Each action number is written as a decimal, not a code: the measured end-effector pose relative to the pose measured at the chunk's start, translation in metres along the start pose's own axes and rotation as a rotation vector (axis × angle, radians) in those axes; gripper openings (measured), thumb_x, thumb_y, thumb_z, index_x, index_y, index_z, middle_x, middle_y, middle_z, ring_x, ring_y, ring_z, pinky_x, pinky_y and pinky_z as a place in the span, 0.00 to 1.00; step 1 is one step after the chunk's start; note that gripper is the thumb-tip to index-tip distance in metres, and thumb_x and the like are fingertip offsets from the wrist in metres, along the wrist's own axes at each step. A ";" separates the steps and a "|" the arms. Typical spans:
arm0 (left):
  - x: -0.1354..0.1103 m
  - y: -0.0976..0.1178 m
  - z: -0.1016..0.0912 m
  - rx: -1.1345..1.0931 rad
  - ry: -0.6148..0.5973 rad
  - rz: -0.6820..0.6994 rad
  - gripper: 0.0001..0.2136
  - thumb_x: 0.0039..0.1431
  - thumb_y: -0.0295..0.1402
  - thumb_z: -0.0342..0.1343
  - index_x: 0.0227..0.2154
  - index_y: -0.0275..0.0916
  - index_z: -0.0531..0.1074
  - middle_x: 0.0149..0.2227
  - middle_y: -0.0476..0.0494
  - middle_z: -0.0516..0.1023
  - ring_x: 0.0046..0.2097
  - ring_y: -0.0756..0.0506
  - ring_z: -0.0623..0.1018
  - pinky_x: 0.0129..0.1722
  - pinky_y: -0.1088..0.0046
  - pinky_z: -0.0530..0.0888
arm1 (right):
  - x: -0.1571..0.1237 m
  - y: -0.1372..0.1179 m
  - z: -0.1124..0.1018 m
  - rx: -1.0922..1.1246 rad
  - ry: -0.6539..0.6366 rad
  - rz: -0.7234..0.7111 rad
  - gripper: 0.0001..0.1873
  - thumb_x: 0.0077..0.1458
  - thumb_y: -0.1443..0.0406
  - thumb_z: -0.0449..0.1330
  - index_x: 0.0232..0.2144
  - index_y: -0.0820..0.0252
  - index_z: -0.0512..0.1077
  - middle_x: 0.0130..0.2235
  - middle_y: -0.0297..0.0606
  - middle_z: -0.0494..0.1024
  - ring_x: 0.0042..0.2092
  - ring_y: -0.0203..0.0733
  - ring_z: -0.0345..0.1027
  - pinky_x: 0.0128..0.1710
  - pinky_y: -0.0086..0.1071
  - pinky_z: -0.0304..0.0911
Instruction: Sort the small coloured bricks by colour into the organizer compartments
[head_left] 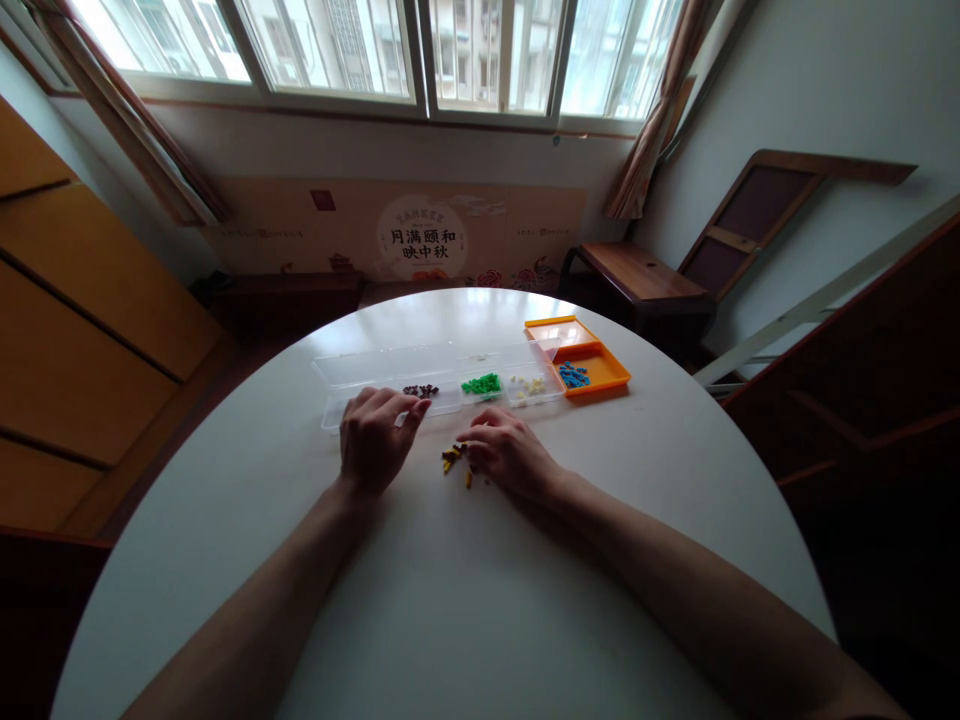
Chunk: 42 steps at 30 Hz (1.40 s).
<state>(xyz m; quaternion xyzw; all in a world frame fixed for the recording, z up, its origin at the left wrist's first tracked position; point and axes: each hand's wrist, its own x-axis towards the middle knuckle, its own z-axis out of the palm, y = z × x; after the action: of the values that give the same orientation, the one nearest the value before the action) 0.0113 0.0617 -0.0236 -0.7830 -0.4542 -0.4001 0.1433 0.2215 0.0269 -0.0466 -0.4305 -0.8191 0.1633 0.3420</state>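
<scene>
My left hand point(375, 435) is above the near edge of a clear plastic compartment box point(352, 375), with thumb and fingertips pinched together. Anything between them is too small to make out. Just beyond those fingertips, dark brown pieces point(421, 391) lie in one compartment. My right hand point(514, 452) reaches low over a small loose pile of yellow and dark pieces point(453, 456) on the white table. Its fingers are bent together at the pile's right side, and what they grip is hidden. A single yellow piece point(469, 480) lies nearer to me.
Green pieces point(481, 384) and pale yellow pieces point(528, 386) fill other compartments of the clear box. At its right sits an open orange case point(611, 372) holding blue pieces point(574, 375). The round white table point(465, 620) is bounded by a wooden chair point(645, 272) beyond its far right edge.
</scene>
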 end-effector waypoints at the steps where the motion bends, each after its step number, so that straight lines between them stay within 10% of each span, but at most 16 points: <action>1: 0.000 0.001 0.000 -0.008 -0.006 0.013 0.12 0.61 0.40 0.55 0.27 0.39 0.75 0.27 0.46 0.77 0.32 0.45 0.71 0.36 0.68 0.68 | 0.000 -0.001 0.000 -0.007 -0.014 -0.015 0.10 0.54 0.71 0.61 0.38 0.57 0.78 0.40 0.39 0.74 0.42 0.40 0.67 0.44 0.32 0.63; 23: 0.001 0.008 -0.002 -0.121 -0.029 0.082 0.09 0.60 0.35 0.56 0.26 0.40 0.75 0.27 0.47 0.77 0.33 0.46 0.72 0.37 0.67 0.69 | 0.005 -0.011 -0.006 0.054 -0.111 0.084 0.03 0.54 0.70 0.62 0.32 0.60 0.76 0.38 0.38 0.72 0.42 0.40 0.66 0.45 0.34 0.61; 31: -0.001 0.013 -0.004 -0.250 -0.205 0.394 0.05 0.58 0.35 0.59 0.35 0.42 0.74 0.32 0.47 0.78 0.35 0.47 0.71 0.38 0.68 0.69 | 0.011 -0.004 -0.001 0.322 0.075 0.182 0.03 0.55 0.68 0.61 0.29 0.62 0.74 0.33 0.35 0.70 0.34 0.34 0.64 0.35 0.28 0.61; 42: 0.001 0.011 -0.005 -0.210 -0.178 0.385 0.04 0.61 0.30 0.55 0.34 0.42 0.74 0.30 0.49 0.78 0.33 0.48 0.71 0.36 0.69 0.68 | 0.010 -0.004 -0.001 0.310 0.108 0.159 0.04 0.56 0.68 0.60 0.33 0.61 0.76 0.35 0.36 0.73 0.35 0.35 0.67 0.36 0.30 0.64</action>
<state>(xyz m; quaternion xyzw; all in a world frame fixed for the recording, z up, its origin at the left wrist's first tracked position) 0.0180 0.0533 -0.0186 -0.8979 -0.2633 -0.3399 0.0942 0.2152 0.0328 -0.0394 -0.4443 -0.7280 0.2907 0.4337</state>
